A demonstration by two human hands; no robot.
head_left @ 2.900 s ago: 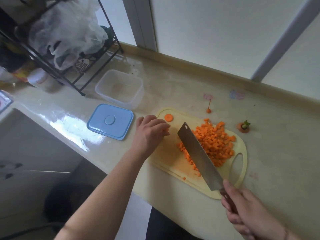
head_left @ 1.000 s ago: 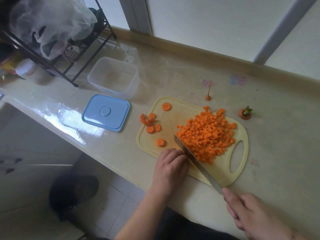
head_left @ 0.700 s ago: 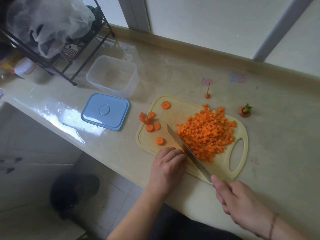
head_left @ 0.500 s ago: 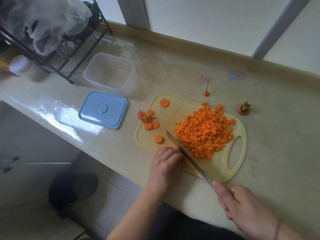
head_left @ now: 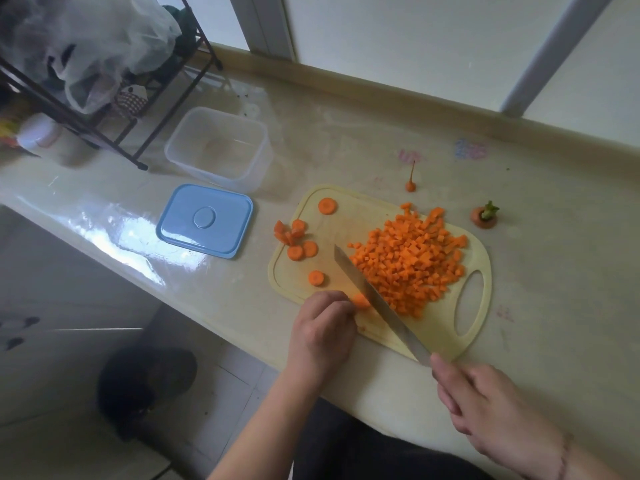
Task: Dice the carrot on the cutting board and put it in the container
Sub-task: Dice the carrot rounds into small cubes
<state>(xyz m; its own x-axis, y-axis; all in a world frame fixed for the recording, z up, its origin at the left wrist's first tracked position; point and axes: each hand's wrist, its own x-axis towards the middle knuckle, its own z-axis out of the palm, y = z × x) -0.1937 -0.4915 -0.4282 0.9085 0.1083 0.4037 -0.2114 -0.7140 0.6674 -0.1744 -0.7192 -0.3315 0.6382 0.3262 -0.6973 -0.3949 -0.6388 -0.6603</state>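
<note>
A pale yellow cutting board (head_left: 446, 336) lies on the counter. A heap of diced carrot (head_left: 412, 265) covers its right half. Several carrot rounds (head_left: 300, 242) lie on its left part. My left hand (head_left: 323, 332) holds a small carrot piece (head_left: 361, 301) at the board's near edge with curled fingers. My right hand (head_left: 491, 419) grips the handle of a cleaver (head_left: 375, 299), whose blade rests against that piece, between it and the heap. A clear empty container (head_left: 220, 148) stands to the far left of the board.
A blue lid (head_left: 205, 220) lies in front of the container. A carrot top (head_left: 485, 216) and a thin carrot tip (head_left: 410, 183) lie on the counter behind the board. A black wire rack (head_left: 114, 109) with bags stands at the far left. The counter edge runs under my arms.
My left hand left several rounds on the board's left part and came to the near edge. The cleaver now rests beside a piece held there; that hand has edged back, showing the piece.
</note>
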